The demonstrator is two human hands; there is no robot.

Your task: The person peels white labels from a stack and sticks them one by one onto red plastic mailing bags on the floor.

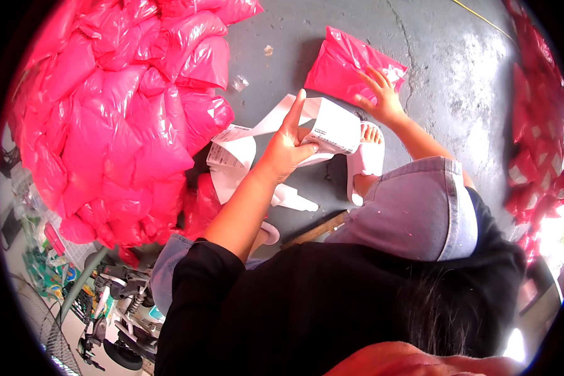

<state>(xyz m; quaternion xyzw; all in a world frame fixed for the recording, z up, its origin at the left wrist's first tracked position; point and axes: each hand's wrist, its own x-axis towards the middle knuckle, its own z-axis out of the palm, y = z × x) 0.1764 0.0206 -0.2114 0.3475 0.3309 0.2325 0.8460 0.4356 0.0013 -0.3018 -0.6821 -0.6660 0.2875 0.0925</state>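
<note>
A long folded strip of white printed labels [335,128] is in my left hand [285,150]. The thumb presses on the strip, while the index finger points up and away. Loops of the strip hang down to the left and trail toward the floor beside my foot. My right hand [382,99] is open with its fingers spread over the near right part of a flat pink plastic mailer bag [339,66]. That bag lies on the grey floor; whether the fingertips touch it I cannot tell.
A tall heap of filled pink bags [119,119] stands on the left. More red and pink bags [539,138] line the right edge. My foot in a pale slide sandal [365,156] is close to the labels. A scooter-like frame [128,313] and clutter sit at lower left.
</note>
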